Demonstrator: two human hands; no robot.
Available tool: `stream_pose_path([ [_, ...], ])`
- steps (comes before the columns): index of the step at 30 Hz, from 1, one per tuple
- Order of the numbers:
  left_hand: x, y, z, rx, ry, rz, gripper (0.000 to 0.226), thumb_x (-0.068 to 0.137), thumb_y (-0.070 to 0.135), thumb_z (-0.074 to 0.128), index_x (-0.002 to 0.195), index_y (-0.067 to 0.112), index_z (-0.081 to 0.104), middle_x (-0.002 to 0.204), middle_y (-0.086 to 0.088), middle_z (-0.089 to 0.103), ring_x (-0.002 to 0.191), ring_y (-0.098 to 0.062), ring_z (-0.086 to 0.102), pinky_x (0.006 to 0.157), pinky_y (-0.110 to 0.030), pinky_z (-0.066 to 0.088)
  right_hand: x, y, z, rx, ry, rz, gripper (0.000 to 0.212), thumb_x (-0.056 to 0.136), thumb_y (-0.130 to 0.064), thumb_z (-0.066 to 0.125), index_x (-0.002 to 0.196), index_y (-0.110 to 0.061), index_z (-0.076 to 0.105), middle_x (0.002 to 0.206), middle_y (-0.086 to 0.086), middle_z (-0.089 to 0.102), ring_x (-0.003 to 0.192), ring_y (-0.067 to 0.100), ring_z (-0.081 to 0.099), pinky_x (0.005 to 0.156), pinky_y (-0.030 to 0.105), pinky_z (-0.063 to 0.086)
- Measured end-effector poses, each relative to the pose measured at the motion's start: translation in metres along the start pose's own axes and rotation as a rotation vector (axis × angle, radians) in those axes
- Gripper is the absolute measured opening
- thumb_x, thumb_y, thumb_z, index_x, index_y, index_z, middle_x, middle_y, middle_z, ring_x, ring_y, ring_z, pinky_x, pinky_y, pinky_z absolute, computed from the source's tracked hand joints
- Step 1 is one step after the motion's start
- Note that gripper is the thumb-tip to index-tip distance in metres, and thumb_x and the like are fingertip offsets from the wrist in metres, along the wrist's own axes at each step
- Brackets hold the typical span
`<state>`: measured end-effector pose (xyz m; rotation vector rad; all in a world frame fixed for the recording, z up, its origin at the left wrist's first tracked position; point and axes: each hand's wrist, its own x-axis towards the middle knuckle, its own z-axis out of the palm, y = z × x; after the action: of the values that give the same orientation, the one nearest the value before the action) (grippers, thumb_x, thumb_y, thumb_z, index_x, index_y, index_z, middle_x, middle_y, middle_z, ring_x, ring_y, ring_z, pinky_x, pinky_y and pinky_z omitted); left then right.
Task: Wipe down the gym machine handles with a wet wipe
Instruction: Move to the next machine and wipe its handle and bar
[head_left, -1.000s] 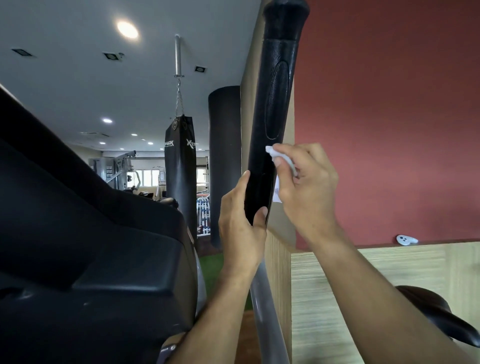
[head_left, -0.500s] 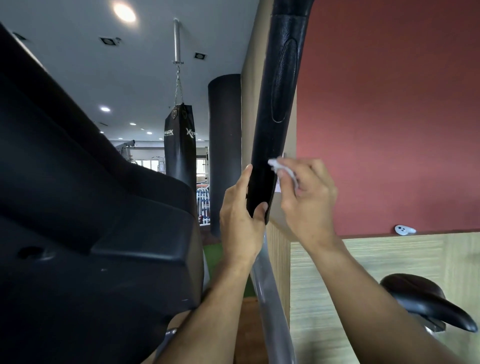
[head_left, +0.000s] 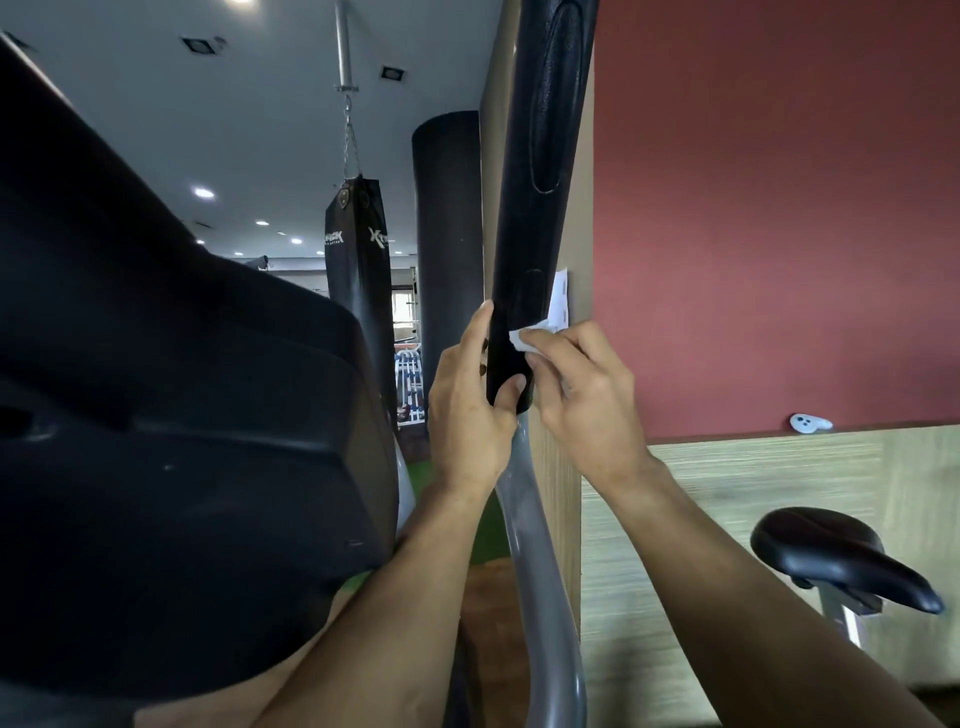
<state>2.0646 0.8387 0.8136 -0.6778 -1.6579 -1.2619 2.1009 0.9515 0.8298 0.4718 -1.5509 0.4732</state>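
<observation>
A tall black padded machine handle (head_left: 540, 197) rises almost upright through the middle of the view, mounted on a grey metal bar (head_left: 530, 525). My left hand (head_left: 467, 410) grips the handle's lower end, thumb across its front. My right hand (head_left: 584, 400) pinches a small white wet wipe (head_left: 527, 336) and presses it against the handle's right side just above the lower end. Most of the wipe is hidden under my fingers.
The machine's black console housing (head_left: 171, 441) fills the left. A black bike saddle (head_left: 841, 556) stands at the lower right before a wooden half wall (head_left: 779, 488) with a white controller (head_left: 808, 423) on its ledge. A punching bag (head_left: 358, 260) hangs behind.
My right hand has slid the wipe down the handle toward its lower end. The left hand keeps its grip. The view has tilted, so the handle's top is out of frame.
</observation>
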Motion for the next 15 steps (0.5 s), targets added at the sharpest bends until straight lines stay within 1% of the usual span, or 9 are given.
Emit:
stream_pose_path([
  [1, -0.001, -0.003, 0.0, 0.011, -0.002, -0.006, 0.078, 0.082, 0.013, 0.075, 0.145, 0.036, 0.037, 0.107, 0.012, 0.052, 0.101, 0.0, 0.053, 0.088, -0.014, 0.046, -0.002, 0.0, 0.0, 0.005, -0.009, 0.011, 0.023, 0.088, 0.003, 0.063, 0.108, -0.005, 0.07, 0.089, 0.005, 0.056, 0.081, -0.005, 0.048, 0.078, 0.004, 0.041],
  [4, -0.005, -0.009, -0.001, 0.036, -0.012, -0.027, 0.073, 0.081, 0.019, 0.077, 0.143, 0.031, 0.042, 0.105, 0.013, 0.052, 0.097, 0.002, 0.053, 0.081, 0.0, 0.038, 0.001, -0.004, -0.004, 0.028, 0.034, 0.032, 0.024, 0.087, 0.004, 0.064, 0.107, -0.006, 0.071, 0.088, 0.006, 0.057, 0.078, -0.002, 0.05, 0.077, 0.005, 0.041],
  [5, -0.004, -0.01, -0.001, 0.031, -0.02, -0.033, 0.072, 0.08, 0.019, 0.077, 0.143, 0.03, 0.043, 0.107, 0.012, 0.053, 0.095, 0.003, 0.054, 0.08, 0.002, 0.037, 0.005, -0.007, -0.005, 0.038, 0.073, 0.033, 0.023, 0.087, 0.003, 0.064, 0.107, -0.006, 0.071, 0.089, 0.006, 0.057, 0.079, -0.003, 0.05, 0.077, 0.006, 0.042],
  [6, -0.004, -0.012, 0.0, 0.02, -0.029, -0.034, 0.072, 0.08, 0.019, 0.077, 0.143, 0.029, 0.043, 0.109, 0.011, 0.054, 0.093, 0.003, 0.055, 0.081, 0.002, 0.039, 0.01, -0.011, -0.006, 0.047, 0.114, 0.032, 0.023, 0.088, 0.003, 0.063, 0.107, -0.006, 0.072, 0.089, 0.006, 0.057, 0.081, -0.004, 0.049, 0.078, 0.007, 0.042],
  [8, -0.002, -0.013, 0.001, 0.005, -0.041, -0.023, 0.073, 0.079, 0.018, 0.078, 0.142, 0.03, 0.042, 0.116, 0.008, 0.059, 0.095, 0.004, 0.058, 0.085, -0.008, 0.047, 0.018, -0.016, -0.005, 0.055, 0.157, 0.019, 0.021, 0.089, 0.002, 0.062, 0.107, -0.004, 0.071, 0.091, 0.007, 0.057, 0.084, -0.002, 0.049, 0.079, 0.007, 0.042],
  [10, -0.002, -0.016, 0.001, -0.001, -0.055, -0.025, 0.076, 0.078, 0.015, 0.078, 0.143, 0.031, 0.042, 0.119, 0.006, 0.061, 0.1, 0.0, 0.061, 0.089, -0.022, 0.054, 0.017, -0.017, 0.0, 0.043, 0.126, -0.006, 0.022, 0.089, 0.003, 0.06, 0.108, -0.002, 0.071, 0.093, 0.009, 0.058, 0.087, 0.004, 0.053, 0.08, 0.01, 0.045],
  [13, -0.003, -0.019, 0.001, -0.003, -0.071, -0.047, 0.082, 0.077, 0.009, 0.079, 0.144, 0.034, 0.04, 0.118, 0.006, 0.061, 0.099, -0.004, 0.062, 0.088, -0.031, 0.056, 0.0, -0.006, 0.007, 0.015, 0.05, -0.044, 0.022, 0.091, 0.0, 0.057, 0.109, -0.001, 0.07, 0.096, 0.01, 0.06, 0.087, 0.019, 0.061, 0.078, 0.024, 0.052],
  [15, -0.003, -0.021, 0.002, -0.019, -0.077, -0.055, 0.083, 0.076, 0.008, 0.079, 0.143, 0.037, 0.039, 0.115, 0.006, 0.061, 0.095, -0.008, 0.064, 0.085, -0.034, 0.057, -0.014, 0.001, 0.01, 0.017, 0.003, -0.054, 0.024, 0.093, -0.005, 0.054, 0.11, -0.002, 0.07, 0.098, 0.011, 0.061, 0.088, 0.023, 0.062, 0.078, 0.031, 0.053],
])
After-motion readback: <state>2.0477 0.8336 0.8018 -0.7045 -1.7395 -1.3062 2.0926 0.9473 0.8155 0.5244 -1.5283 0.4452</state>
